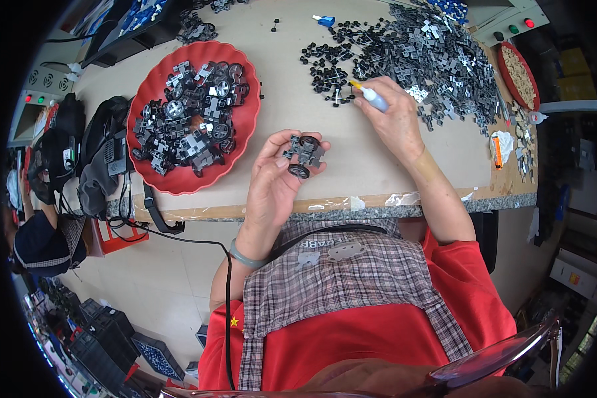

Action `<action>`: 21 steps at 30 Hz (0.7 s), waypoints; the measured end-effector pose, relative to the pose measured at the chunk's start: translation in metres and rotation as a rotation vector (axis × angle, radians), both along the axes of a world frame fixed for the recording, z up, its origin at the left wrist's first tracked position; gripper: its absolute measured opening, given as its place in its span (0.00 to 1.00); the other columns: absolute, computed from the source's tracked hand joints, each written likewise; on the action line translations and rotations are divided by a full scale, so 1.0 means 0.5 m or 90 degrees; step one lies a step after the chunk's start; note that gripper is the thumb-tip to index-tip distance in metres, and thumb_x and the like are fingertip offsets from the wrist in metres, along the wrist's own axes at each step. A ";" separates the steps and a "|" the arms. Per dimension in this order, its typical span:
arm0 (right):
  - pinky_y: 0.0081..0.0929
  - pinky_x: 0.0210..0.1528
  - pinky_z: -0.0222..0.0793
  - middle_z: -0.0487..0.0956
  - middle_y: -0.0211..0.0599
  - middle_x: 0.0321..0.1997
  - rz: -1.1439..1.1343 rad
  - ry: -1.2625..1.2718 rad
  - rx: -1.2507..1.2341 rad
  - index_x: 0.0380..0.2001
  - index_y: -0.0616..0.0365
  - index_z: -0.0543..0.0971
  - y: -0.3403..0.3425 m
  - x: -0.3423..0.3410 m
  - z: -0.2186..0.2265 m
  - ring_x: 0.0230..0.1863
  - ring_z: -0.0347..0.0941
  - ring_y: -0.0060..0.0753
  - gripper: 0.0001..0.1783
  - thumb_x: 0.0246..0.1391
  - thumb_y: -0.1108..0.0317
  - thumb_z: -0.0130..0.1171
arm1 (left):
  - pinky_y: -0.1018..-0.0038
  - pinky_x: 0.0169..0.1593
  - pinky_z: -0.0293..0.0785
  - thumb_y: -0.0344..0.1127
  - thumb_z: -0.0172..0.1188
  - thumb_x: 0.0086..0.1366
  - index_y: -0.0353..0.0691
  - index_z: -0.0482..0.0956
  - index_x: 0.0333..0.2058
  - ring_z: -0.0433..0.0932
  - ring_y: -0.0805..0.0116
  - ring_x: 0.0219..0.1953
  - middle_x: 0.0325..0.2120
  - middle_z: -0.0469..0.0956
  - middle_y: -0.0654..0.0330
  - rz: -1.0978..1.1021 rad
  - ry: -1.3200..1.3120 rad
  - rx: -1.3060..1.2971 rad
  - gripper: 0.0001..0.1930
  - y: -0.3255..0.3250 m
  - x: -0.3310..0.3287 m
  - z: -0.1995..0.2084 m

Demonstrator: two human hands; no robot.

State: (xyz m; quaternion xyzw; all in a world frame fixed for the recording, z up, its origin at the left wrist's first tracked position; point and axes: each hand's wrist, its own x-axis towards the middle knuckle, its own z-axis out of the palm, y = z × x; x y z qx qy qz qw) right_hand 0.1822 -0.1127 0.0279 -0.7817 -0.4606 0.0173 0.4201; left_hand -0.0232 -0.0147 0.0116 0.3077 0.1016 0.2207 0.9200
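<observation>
My left hand (273,174) is closed around a small grey toy car chassis (305,151) with black wheels, held above the table's front part. To the right and farther out, my right hand (399,114) grips a small squeeze bottle (374,99) with a pale body and a yellow tip. That tip points left, just over the near edge of a scatter of small black wheel pieces (328,69). A tiny wheel-and-axle piece (337,98) lies close below it. Whether the tip touches anything, I cannot tell.
A scalloped red bowl (248,142) holding several wheeled chassis stands at left. A large heap of grey chassis parts (438,60) covers the back right. A blue-capped bottle (324,20) lies at the back. Black bags (103,152) sit far left; another person (50,239) is beyond them.
</observation>
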 end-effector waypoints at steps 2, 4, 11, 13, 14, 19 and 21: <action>0.31 0.36 0.71 0.77 0.35 0.32 0.003 -0.034 -0.019 0.31 0.59 0.80 0.007 0.002 -0.002 0.32 0.76 0.38 0.07 0.46 0.72 0.62 | 0.62 0.52 0.73 0.37 0.51 0.59 0.35 0.65 0.50 0.69 0.49 0.54 0.50 0.67 0.41 -0.005 0.000 -0.031 0.21 -0.002 0.000 0.000; 0.32 0.36 0.72 0.77 0.36 0.32 0.008 -0.067 -0.039 0.31 0.59 0.80 0.010 -0.001 -0.004 0.33 0.76 0.40 0.07 0.46 0.73 0.61 | 0.62 0.52 0.73 0.37 0.51 0.59 0.35 0.65 0.50 0.69 0.49 0.54 0.51 0.66 0.41 -0.008 0.001 -0.062 0.21 -0.005 -0.002 0.001; 0.35 0.34 0.73 0.78 0.35 0.34 0.048 -0.129 -0.147 0.29 0.58 0.79 0.002 0.020 0.010 0.32 0.76 0.43 0.05 0.45 0.74 0.60 | 0.64 0.52 0.71 0.34 0.50 0.58 0.33 0.65 0.52 0.72 0.52 0.51 0.48 0.70 0.44 -0.009 0.034 -0.081 0.23 -0.011 0.004 0.015; 0.35 0.34 0.73 0.78 0.35 0.34 0.061 -0.138 -0.149 0.29 0.59 0.79 -0.005 0.025 0.015 0.33 0.76 0.44 0.05 0.45 0.75 0.59 | 0.65 0.51 0.71 0.34 0.49 0.59 0.32 0.65 0.52 0.72 0.52 0.51 0.48 0.70 0.45 -0.014 0.037 -0.080 0.23 -0.013 0.004 0.016; 0.35 0.35 0.73 0.78 0.35 0.35 0.070 -0.138 -0.141 0.30 0.58 0.79 -0.009 0.025 0.019 0.33 0.76 0.45 0.06 0.44 0.76 0.59 | 0.66 0.50 0.71 0.33 0.49 0.59 0.30 0.65 0.52 0.73 0.52 0.50 0.47 0.71 0.45 -0.022 0.047 -0.080 0.23 -0.014 0.004 0.015; 0.35 0.37 0.74 0.77 0.36 0.37 0.077 -0.154 -0.097 0.32 0.58 0.79 -0.027 0.025 0.019 0.35 0.77 0.45 0.09 0.44 0.79 0.58 | 0.65 0.51 0.72 0.34 0.50 0.58 0.26 0.64 0.52 0.72 0.47 0.51 0.47 0.70 0.43 -0.064 0.067 -0.051 0.25 -0.010 0.005 0.009; 0.35 0.38 0.74 0.77 0.37 0.38 0.078 -0.133 -0.127 0.33 0.58 0.79 -0.032 0.022 0.022 0.35 0.77 0.45 0.10 0.44 0.78 0.58 | 0.66 0.50 0.73 0.34 0.51 0.58 0.26 0.65 0.52 0.72 0.47 0.50 0.46 0.70 0.42 -0.067 0.073 -0.048 0.25 -0.010 0.004 0.008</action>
